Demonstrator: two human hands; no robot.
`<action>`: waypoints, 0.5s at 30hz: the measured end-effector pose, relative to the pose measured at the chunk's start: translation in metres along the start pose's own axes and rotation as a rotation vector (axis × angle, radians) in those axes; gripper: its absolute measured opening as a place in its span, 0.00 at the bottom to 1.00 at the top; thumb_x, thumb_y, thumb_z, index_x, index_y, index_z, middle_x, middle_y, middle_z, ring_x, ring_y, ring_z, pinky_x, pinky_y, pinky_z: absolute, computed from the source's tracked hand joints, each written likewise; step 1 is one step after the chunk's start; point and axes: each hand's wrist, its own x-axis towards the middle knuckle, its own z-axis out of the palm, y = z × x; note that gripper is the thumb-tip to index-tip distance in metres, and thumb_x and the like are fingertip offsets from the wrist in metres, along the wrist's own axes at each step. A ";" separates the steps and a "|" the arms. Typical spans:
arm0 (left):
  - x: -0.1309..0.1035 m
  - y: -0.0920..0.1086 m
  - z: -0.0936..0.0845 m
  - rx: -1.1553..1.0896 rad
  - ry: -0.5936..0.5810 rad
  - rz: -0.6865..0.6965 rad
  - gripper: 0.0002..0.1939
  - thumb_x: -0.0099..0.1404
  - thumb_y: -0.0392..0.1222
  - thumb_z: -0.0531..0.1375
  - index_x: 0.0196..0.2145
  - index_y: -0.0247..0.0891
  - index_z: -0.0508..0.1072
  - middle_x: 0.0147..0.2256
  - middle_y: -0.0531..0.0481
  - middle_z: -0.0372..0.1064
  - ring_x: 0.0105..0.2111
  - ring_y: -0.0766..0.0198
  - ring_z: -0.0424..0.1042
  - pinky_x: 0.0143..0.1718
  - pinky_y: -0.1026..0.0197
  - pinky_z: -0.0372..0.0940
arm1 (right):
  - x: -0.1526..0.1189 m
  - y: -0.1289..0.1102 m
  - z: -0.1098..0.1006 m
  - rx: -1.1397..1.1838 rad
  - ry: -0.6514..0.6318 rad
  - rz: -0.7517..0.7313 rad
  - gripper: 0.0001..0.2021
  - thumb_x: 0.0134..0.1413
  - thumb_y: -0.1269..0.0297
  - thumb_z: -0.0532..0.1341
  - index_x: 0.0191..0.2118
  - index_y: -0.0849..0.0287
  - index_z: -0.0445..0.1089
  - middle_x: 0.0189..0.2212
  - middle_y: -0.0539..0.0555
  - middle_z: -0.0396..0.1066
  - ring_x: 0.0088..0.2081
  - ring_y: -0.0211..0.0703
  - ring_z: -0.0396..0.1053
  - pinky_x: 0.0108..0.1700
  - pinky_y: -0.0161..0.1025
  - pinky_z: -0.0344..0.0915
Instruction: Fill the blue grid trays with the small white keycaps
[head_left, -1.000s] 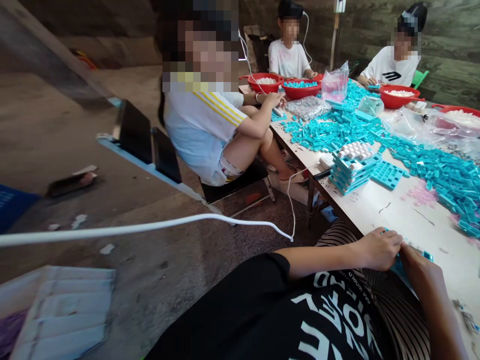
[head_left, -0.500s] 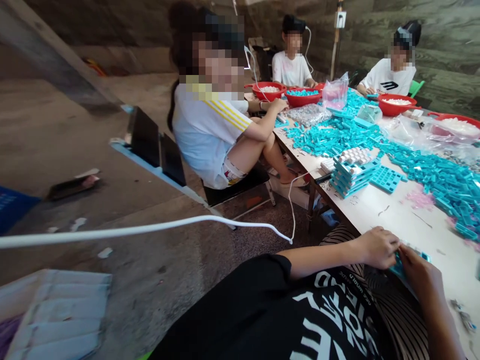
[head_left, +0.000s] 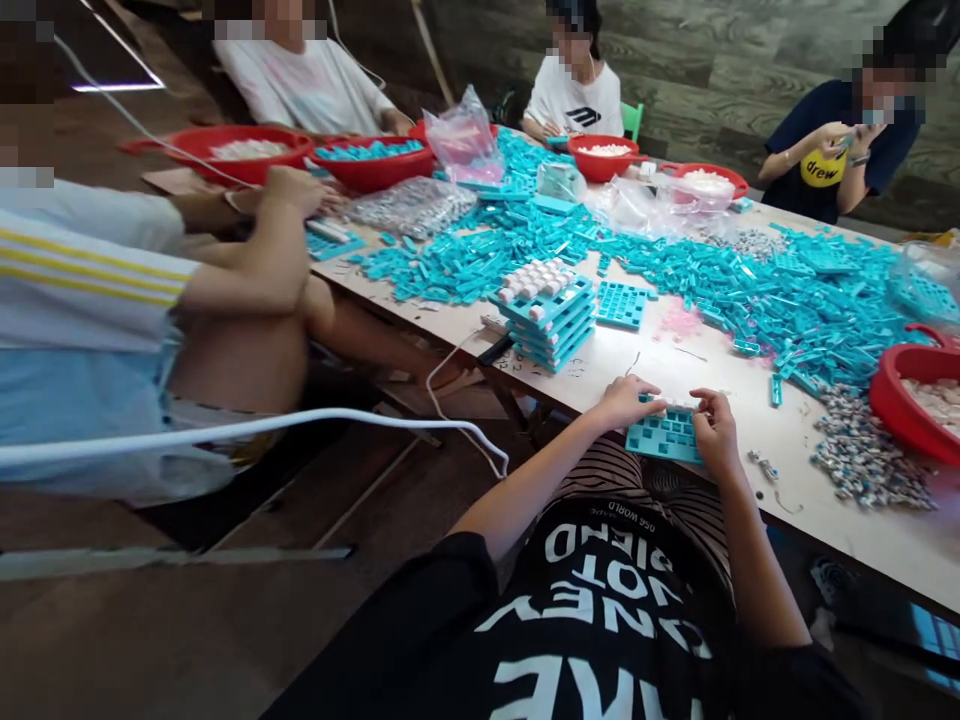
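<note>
A turquoise grid plate (head_left: 663, 442) with square holes lies at the table's near edge, with a row of small white key-like caps (head_left: 679, 403) along its far side. My left hand (head_left: 628, 402) grips the plate's far left corner, thumb and fingers closed near the white caps. At the right edge, my right hand (head_left: 718, 430) holds the plate with curled fingers, the index fingertip by the end of the cap row. Beyond my left hand stands a stack of similar turquoise plates (head_left: 553, 325), its top plate carrying white caps (head_left: 534, 281).
A heap of turquoise pieces (head_left: 720, 290) spreads along the table (head_left: 600, 385). A red basin (head_left: 892, 400) and a pile of small metallic parts (head_left: 862, 450) are at the right. A white cable (head_left: 337, 418) crosses in front of me. Several co-workers sit around the table.
My view has swung right, bringing the plate, both hands and the right side of the table into fuller sight. Both hands stay at the plate.
</note>
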 end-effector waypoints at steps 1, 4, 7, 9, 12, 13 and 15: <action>0.001 0.000 0.000 0.025 -0.025 -0.010 0.23 0.54 0.56 0.59 0.44 0.41 0.75 0.44 0.46 0.71 0.46 0.54 0.67 0.48 0.57 0.61 | 0.000 0.001 0.000 -0.005 0.006 0.002 0.16 0.45 0.71 0.52 0.42 0.58 0.66 0.30 0.49 0.58 0.27 0.35 0.57 0.29 0.34 0.57; 0.004 -0.002 -0.002 0.015 -0.097 0.018 0.23 0.54 0.58 0.58 0.42 0.43 0.76 0.42 0.49 0.72 0.45 0.56 0.68 0.48 0.60 0.60 | 0.001 0.003 0.001 0.013 0.013 0.020 0.16 0.45 0.70 0.52 0.43 0.58 0.65 0.31 0.50 0.60 0.30 0.37 0.59 0.32 0.36 0.58; 0.005 -0.005 -0.004 -0.026 -0.141 0.048 0.24 0.53 0.59 0.58 0.42 0.43 0.76 0.41 0.50 0.73 0.44 0.58 0.69 0.48 0.62 0.60 | 0.001 0.005 0.001 0.041 0.026 0.041 0.15 0.45 0.70 0.51 0.42 0.57 0.65 0.31 0.50 0.61 0.31 0.39 0.61 0.33 0.37 0.60; 0.005 -0.005 -0.006 -0.036 -0.156 0.033 0.25 0.52 0.59 0.59 0.43 0.43 0.75 0.42 0.50 0.73 0.45 0.58 0.69 0.48 0.62 0.61 | 0.000 0.005 0.001 0.045 0.027 0.042 0.15 0.45 0.70 0.51 0.41 0.57 0.66 0.30 0.50 0.61 0.32 0.39 0.61 0.34 0.38 0.60; 0.006 -0.001 -0.009 -0.036 -0.208 0.002 0.25 0.51 0.57 0.61 0.44 0.42 0.74 0.42 0.50 0.73 0.46 0.57 0.68 0.47 0.63 0.61 | -0.002 0.003 0.000 0.035 0.012 0.020 0.15 0.45 0.71 0.50 0.40 0.58 0.66 0.29 0.50 0.62 0.32 0.39 0.62 0.36 0.39 0.60; 0.006 0.002 -0.011 -0.036 -0.232 0.000 0.25 0.51 0.56 0.61 0.44 0.41 0.74 0.42 0.49 0.73 0.46 0.57 0.68 0.47 0.63 0.61 | -0.003 0.003 0.000 0.030 0.008 0.010 0.15 0.45 0.71 0.50 0.40 0.58 0.67 0.29 0.50 0.62 0.32 0.39 0.62 0.36 0.39 0.61; 0.007 0.006 -0.014 -0.029 -0.271 0.003 0.24 0.52 0.55 0.61 0.43 0.41 0.74 0.42 0.49 0.73 0.46 0.57 0.68 0.46 0.63 0.61 | -0.004 0.002 0.000 0.032 0.023 -0.002 0.14 0.45 0.71 0.51 0.39 0.58 0.67 0.29 0.50 0.63 0.31 0.39 0.62 0.36 0.39 0.61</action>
